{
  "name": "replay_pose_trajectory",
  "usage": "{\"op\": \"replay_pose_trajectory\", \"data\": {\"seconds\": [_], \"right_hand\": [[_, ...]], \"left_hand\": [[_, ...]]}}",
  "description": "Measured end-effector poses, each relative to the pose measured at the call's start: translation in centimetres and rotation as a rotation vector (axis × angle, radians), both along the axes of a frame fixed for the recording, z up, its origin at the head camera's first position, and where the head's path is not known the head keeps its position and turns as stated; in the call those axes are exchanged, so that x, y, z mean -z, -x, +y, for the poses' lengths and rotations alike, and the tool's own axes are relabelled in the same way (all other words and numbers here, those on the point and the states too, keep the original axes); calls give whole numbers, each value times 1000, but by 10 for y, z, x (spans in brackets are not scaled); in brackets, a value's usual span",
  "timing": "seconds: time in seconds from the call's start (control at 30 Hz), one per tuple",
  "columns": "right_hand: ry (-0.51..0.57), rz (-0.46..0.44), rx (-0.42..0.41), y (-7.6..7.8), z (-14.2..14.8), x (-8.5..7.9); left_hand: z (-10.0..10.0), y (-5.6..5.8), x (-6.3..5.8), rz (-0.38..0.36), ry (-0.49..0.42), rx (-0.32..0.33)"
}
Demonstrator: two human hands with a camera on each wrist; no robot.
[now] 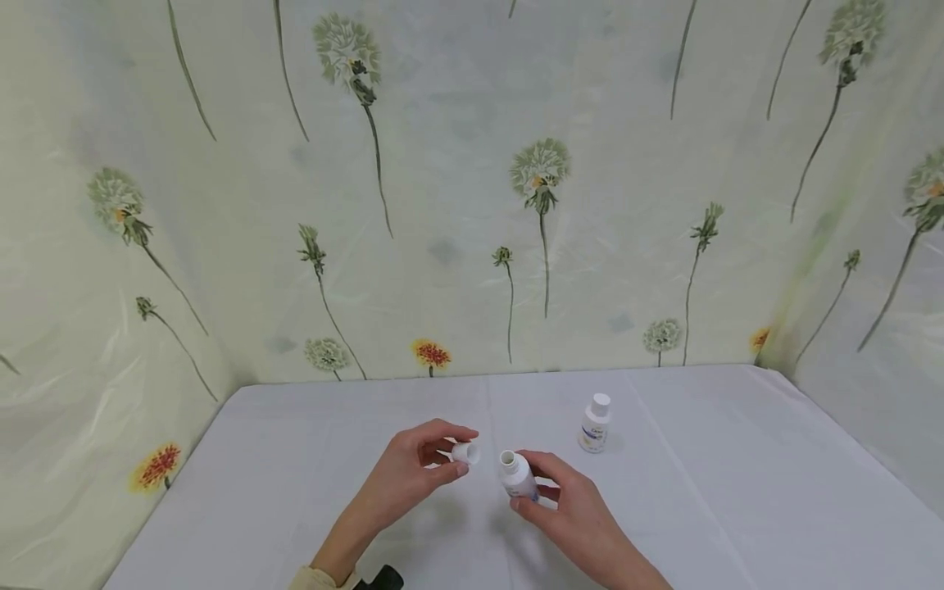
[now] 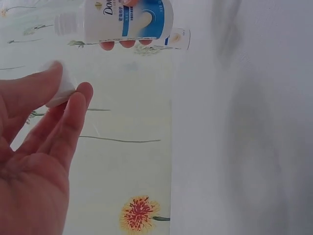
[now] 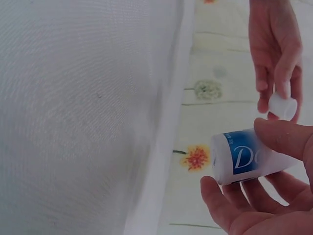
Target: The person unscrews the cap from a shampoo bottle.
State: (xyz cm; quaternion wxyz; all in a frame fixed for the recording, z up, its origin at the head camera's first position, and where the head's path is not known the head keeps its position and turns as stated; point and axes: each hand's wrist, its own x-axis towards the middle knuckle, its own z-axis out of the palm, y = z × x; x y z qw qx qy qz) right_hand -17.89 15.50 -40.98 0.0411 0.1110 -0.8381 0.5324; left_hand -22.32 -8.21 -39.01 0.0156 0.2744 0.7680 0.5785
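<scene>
Between its thumb and fingers my left hand [image 1: 415, 465] pinches a white bottle cap [image 1: 466, 453], its hollow side facing the bottle. My right hand [image 1: 571, 510] grips a small white Dove bottle [image 1: 519, 477] around its body, and the uncapped neck tilts up and to the left. Cap and bottle are a short distance apart above the table. In the left wrist view the bottle [image 2: 129, 20] shows its blue label and bare threaded neck. The right wrist view shows the bottle's base end [image 3: 222, 159], with the cap [image 3: 282, 106] beyond it.
A second small white bottle [image 1: 594, 424], with its cap on, stands upright on the table behind and right of my right hand. White cloth [image 1: 664, 508] covers the table. A flower-printed curtain [image 1: 442, 279] rises along its back and sides.
</scene>
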Motion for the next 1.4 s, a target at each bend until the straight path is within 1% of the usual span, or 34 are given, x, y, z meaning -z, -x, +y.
{"op": "replay_pose_trajectory", "data": {"seconds": [0.2, 0.37, 0.47, 0.57, 0.7, 0.87, 1.03, 1.2, 1.4], "right_hand": [[25, -43, 37, 2, -2, 0], [42, -65, 55, 3, -2, 1], [29, -71, 77, 2, -2, 2], [26, -92, 91, 2, -1, 2], [67, -114, 60, 3, -1, 4], [89, -102, 35, 4, -1, 5], [71, -94, 35, 6, -2, 4], [53, -88, 23, 6, -2, 5], [34, -79, 12, 7, -3, 7]], "left_hand": [[0, 2, 4, 9, 30, -16], [2, 4, 10, -3, 6, -13], [3, 4, 12, -40, -22, -1], [4, 2, 14, -80, -29, -3], [3, 1, 16, -103, 4, -32], [1, 4, 17, -92, 70, -55], [0, 6, 18, -48, 130, -62], [-1, 8, 19, -17, 154, -54], [-4, 7, 22, -25, 186, -71]]}}
